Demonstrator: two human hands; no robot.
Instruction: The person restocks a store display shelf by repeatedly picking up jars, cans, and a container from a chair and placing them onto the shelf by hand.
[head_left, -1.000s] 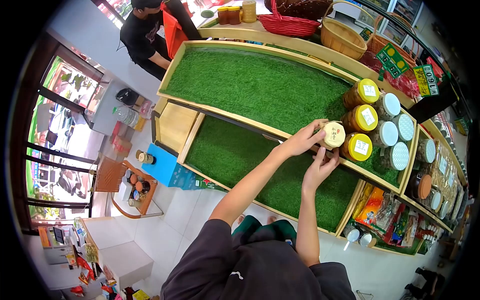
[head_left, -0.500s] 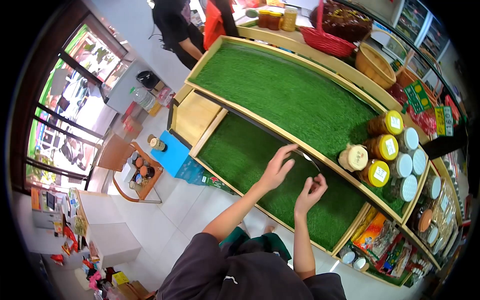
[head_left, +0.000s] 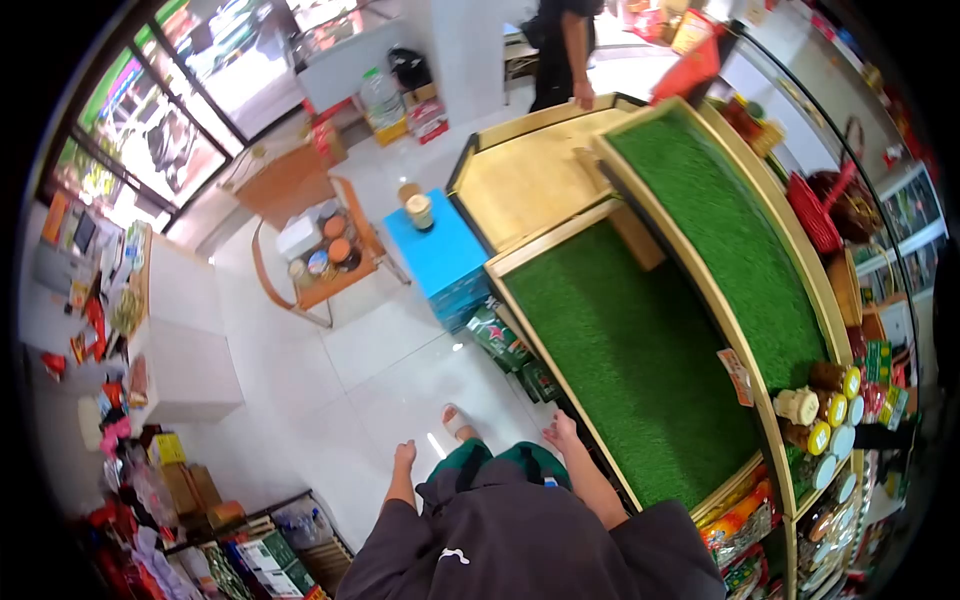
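Note:
My left hand [head_left: 404, 455] hangs low at my left side over the tiled floor, its fingers curled in and nothing visible in them. My right hand [head_left: 563, 431] is at my right side, beside the near wooden edge of the lower display tray [head_left: 560, 384]; its fingers are loosely bent and apart, with nothing seen between them. Green artificial turf lines this tray and the raised shelf [head_left: 735, 245] behind it. An orange-and-white label [head_left: 735, 377] is on the raised shelf's front edge. Jars with yellow and pale lids [head_left: 818, 437] are grouped at the shelf's right end.
A blue box [head_left: 437, 250] with a jar [head_left: 419, 210] on top stands ahead, near a brown chair [head_left: 360, 240] holding several jars. Green packs [head_left: 500, 338] lie on the floor by the tray. Another person [head_left: 562, 50] stands beyond the bare wooden corner top [head_left: 535, 180].
Both hands have left the raised shelf's front edge and dropped to my sides. My view has turned left, toward the chair and blue box. The orange-and-white label is now plainly visible.

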